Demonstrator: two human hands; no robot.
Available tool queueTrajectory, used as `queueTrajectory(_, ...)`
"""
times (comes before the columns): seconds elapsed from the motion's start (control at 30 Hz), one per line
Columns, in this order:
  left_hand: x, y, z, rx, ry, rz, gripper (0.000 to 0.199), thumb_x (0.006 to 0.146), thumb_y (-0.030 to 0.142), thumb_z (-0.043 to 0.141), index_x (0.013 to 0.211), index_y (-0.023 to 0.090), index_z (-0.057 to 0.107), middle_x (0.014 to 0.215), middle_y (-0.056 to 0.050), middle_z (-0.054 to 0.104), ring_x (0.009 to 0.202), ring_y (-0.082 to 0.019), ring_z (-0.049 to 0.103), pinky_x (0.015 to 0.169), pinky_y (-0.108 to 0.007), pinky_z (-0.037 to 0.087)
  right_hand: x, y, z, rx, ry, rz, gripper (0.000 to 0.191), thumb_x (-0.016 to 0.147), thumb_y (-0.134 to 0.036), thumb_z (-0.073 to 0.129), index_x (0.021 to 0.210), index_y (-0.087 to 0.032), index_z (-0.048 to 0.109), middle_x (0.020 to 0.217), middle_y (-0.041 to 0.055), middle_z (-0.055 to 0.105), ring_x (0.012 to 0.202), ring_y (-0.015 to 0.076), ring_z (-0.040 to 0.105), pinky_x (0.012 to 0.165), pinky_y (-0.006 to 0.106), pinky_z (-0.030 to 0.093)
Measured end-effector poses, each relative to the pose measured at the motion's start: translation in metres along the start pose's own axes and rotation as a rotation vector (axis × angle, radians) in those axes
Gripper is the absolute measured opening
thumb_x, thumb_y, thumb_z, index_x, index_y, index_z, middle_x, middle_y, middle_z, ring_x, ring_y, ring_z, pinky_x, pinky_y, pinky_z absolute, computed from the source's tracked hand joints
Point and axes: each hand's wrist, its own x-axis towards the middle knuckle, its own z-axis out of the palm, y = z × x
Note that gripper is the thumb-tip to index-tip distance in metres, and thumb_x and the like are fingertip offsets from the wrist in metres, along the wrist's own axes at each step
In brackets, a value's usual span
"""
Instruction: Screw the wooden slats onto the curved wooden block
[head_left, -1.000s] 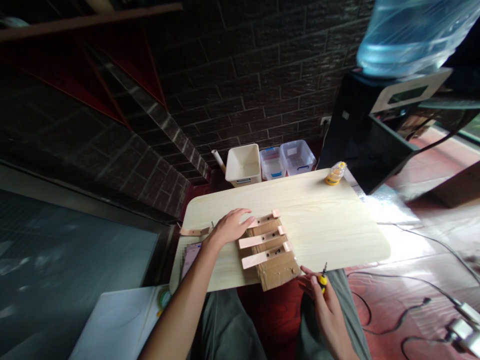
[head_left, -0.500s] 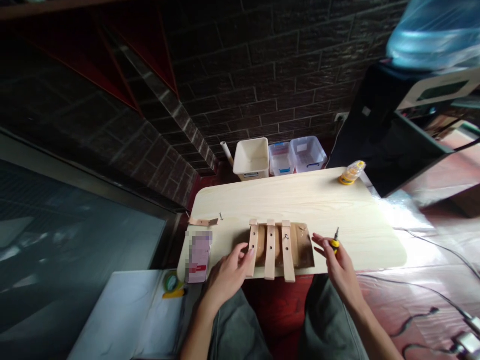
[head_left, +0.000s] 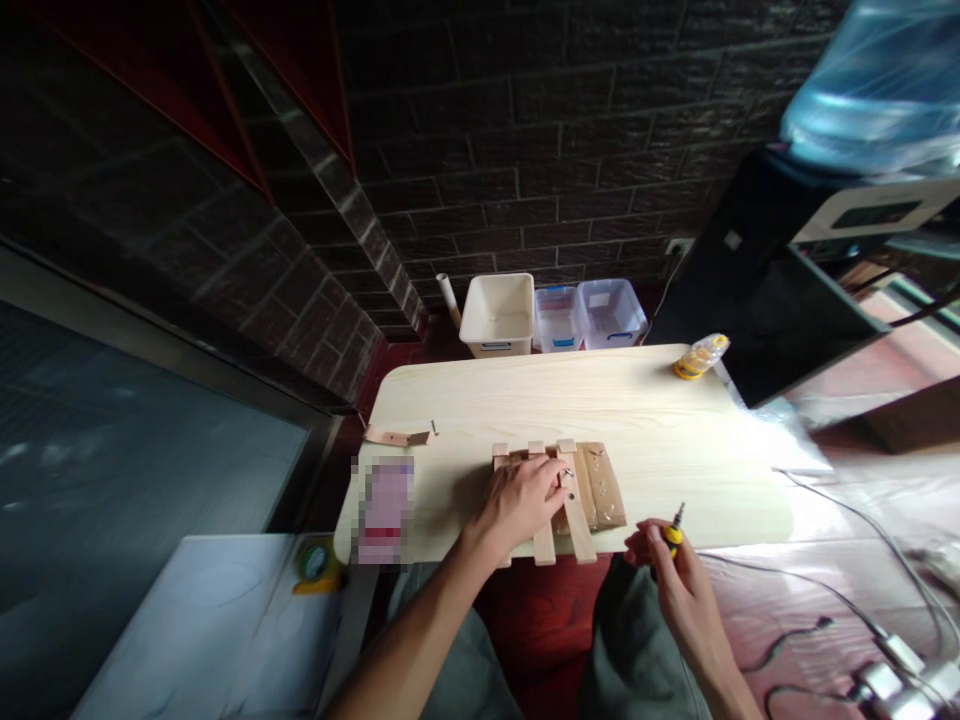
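Three pale wooden strips lie side by side across a brown cardboard box [head_left: 604, 490] at the table's near edge. Over the left and middle strips reaches my left hand [head_left: 525, 497], its fingertips pinched at a small metal screw [head_left: 568, 473] on the right wooden strip [head_left: 576, 520]. A dark hole shows just below that screw. Right of the box, my right hand [head_left: 675, 565] holds a yellow and black screwdriver [head_left: 673, 537], its tip pointing up. Another screw [head_left: 433, 427] lies on the table beside a thin wooden piece [head_left: 397, 438] at the left.
On the wooden table [head_left: 585, 395] a phone [head_left: 386, 510] lies at the left and a yellow-capped bottle [head_left: 701, 357] at the back right. Bins, one of them cream [head_left: 498, 312], stand behind. A tape roll [head_left: 315, 562] is at lower left; cables run at right.
My left hand has moved right, from the left strip to the screw on the right strip. My right hand, with the screwdriver, has drawn back towards me, away from the box.
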Motion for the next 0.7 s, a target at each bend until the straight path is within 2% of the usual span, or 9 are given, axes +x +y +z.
queueTrajectory(0.1,0.007,-0.002,0.003,0.052,-0.018,0.035,0.02,0.086,0.032,0.061,0.104,0.026,0.066,0.088,-0.001,0.069,0.081,-0.017,0.064,0.073,-0.026,0.048,-0.002,0.006,-0.008,-0.012,0.03,-0.001,0.039,0.084,-0.058,0.058,0.094,-0.02,0.064,0.085,0.0072,0.07,0.077,0.0235,0.063,0.072,0.036,0.05)
queueTrajectory(0.23,0.01,-0.007,0.01,0.059,0.001,0.027,0.017,0.088,0.036,0.059,0.099,0.027,0.068,0.08,0.0,0.069,0.071,-0.015,0.063,0.067,-0.024,0.046,0.003,0.007,-0.01,-0.027,0.032,0.008,0.038,0.085,-0.057,0.057,0.093,-0.02,0.064,0.083,0.0068,0.069,0.075,0.0232,0.063,0.07,0.035,0.049)
queueTrajectory(0.53,0.014,-0.021,0.02,-0.07,0.093,0.051,0.018,0.091,0.03,0.057,0.1,0.03,0.072,0.094,0.001,0.074,0.08,-0.014,0.068,0.072,-0.022,0.049,0.016,-0.014,0.014,-0.087,-0.033,-0.033,0.038,0.088,-0.057,0.054,0.087,-0.02,0.063,0.077,0.0056,0.067,0.071,0.0203,0.06,0.07,0.032,0.048)
queueTrajectory(0.7,0.017,-0.021,0.019,-0.048,0.095,0.035,0.026,0.09,0.033,0.057,0.112,0.032,0.07,0.084,0.001,0.074,0.072,-0.014,0.067,0.066,-0.023,0.047,0.024,-0.029,0.024,-0.13,-0.067,-0.058,0.04,0.089,-0.055,0.053,0.103,-0.019,0.064,0.077,0.0047,0.066,0.063,0.0173,0.056,0.059,0.028,0.046)
